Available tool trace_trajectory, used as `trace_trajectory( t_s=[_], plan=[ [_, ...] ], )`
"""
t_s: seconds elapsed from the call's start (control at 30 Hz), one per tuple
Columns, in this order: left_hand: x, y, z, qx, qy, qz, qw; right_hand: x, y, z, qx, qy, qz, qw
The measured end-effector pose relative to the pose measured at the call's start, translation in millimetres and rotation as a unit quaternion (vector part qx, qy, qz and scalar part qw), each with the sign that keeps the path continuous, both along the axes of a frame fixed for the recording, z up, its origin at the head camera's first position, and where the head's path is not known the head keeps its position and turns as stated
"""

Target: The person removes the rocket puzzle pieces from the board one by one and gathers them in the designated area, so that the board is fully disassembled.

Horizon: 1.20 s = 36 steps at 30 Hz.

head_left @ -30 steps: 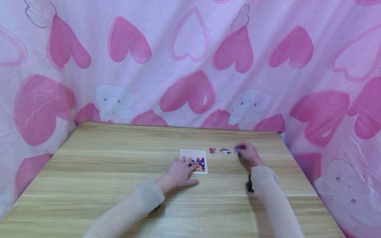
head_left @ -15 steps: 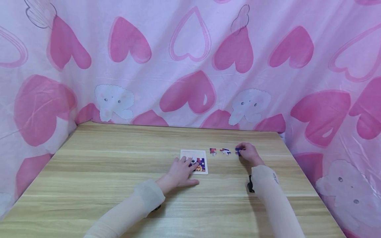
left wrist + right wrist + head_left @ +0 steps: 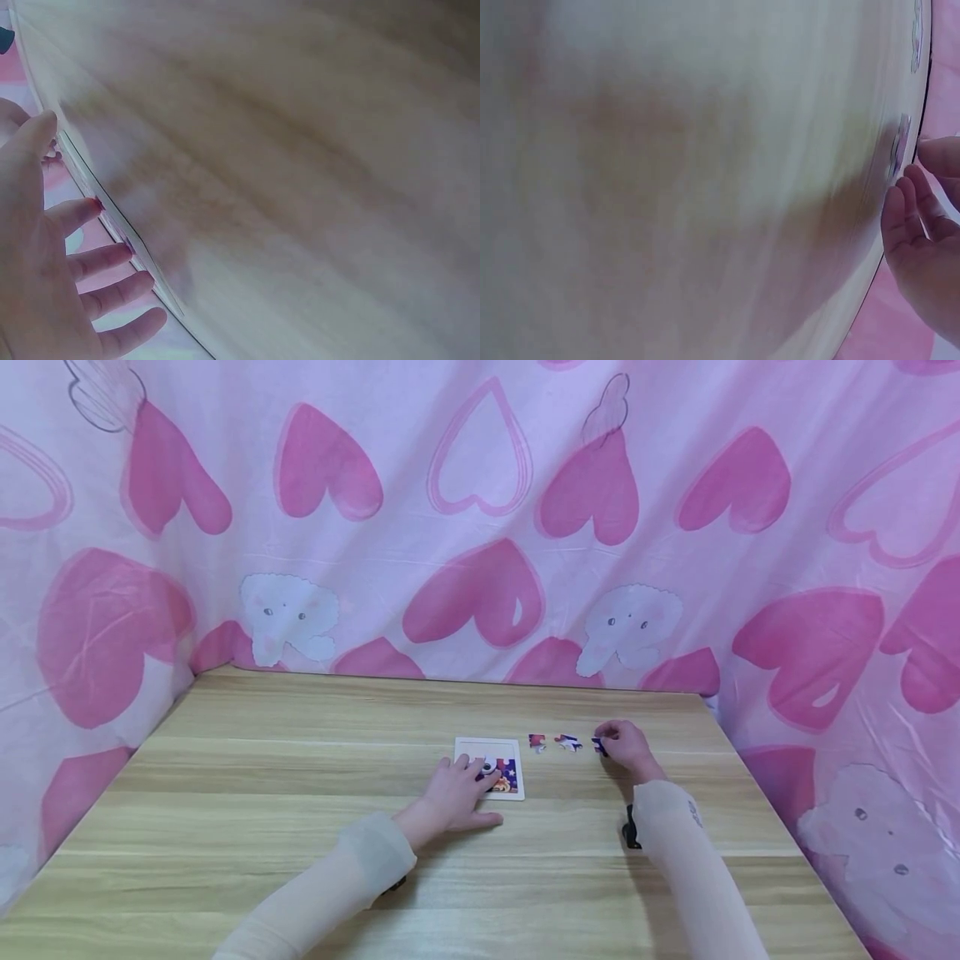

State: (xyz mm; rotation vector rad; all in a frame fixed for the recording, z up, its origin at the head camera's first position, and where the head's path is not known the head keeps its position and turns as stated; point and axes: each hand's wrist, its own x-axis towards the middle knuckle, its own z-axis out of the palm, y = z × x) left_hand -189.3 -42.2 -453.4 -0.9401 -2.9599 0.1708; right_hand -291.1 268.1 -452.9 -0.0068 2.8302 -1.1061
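Observation:
My left hand (image 3: pixel 452 795) lies with spread fingers over a white-framed jigsaw puzzle board (image 3: pixel 486 744). Its fingertips touch the picture and hide part of it; purple, stars and an orange figure show beside them. In the left wrist view the fingers (image 3: pixel 101 261) reach the board's edge, slightly bent. At the right, my right hand (image 3: pixel 628 750) pinches a dark blue-purple puzzle piece (image 3: pixel 597 744) at the table surface, covering much of it. In the right wrist view this puzzle piece (image 3: pixel 901 142) shows at the tips of thumb and fingers.
Two loose puzzle pieces lie between board and right hand: a red and purple piece (image 3: pixel 537 742) and a white, red and blue piece (image 3: pixel 568 742). The wooden table (image 3: pixel 300 735) meets a pink heart-patterned curtain (image 3: pixel 472 593) at its back and sides.
The piece at my right hand has turned and shifted slightly right, and more of it is now covered by the fingers. My left hand and the board have stayed put.

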Motion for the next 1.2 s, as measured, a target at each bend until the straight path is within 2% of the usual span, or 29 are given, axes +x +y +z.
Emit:
trace_trajectory(
  t_s=[0.23,0.37,0.6,0.77,0.87,1.03,1.2],
  plan=[
    [0.7,-2.2,3.1,0.041,-0.046,0.021,0.9979,5.9,-16,3.1,-0.015,0.06,0.03,0.9976],
    [1.7,-6.4,5.2,0.061,-0.061,0.027,0.9959,9.5,-30,3.3,-0.025,0.086,0.059,0.9942],
    [4.1,-12.0,5.2,0.075,-0.085,0.028,0.9932,16.0,-57,1.0,-0.048,0.093,0.095,0.99],
    [5.0,-14.2,4.5,0.083,-0.085,0.023,0.9927,21.9,-79,-0.3,-0.048,0.102,0.141,0.9836],
    [5.5,-15.4,3.7,0.089,-0.089,0.02,0.9919,26.9,-94,0.9,-0.048,0.099,0.152,0.9822],
    [4.6,-17.5,0.6,0.096,-0.086,0.013,0.9915,31.9,-120,3.2,-0.067,0.079,0.162,0.9813],
    [4.4,-18.6,0.1,0.096,-0.084,0.01,0.9918,31.8,-143,2.3,-0.079,0.058,0.191,0.9766]
  ],
)
